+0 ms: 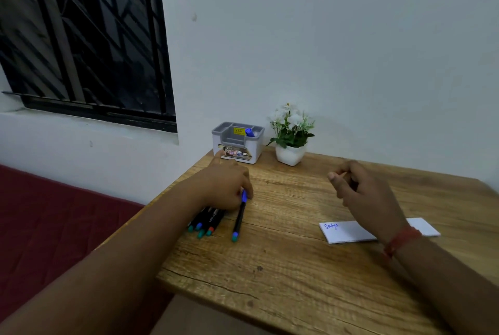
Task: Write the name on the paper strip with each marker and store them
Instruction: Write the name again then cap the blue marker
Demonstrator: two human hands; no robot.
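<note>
My left hand (225,186) lies over a bunch of black markers (206,222) on the wooden table (283,267), and its fingers pinch the blue top of one black marker (239,220) that lies apart from the bunch. My right hand (359,191) hovers above the table with loosely curled fingers and holds nothing. Below its wrist lies the white paper strip (348,232), with a name in blue ink at its left end. A grey and white organiser box (237,143) stands at the far edge, with a blue marker (249,132) standing in it.
A small white pot of white flowers (290,135) stands right of the organiser against the wall. A dark red mattress (54,226) lies left of the table. A barred window (86,37) is in the wall at upper left.
</note>
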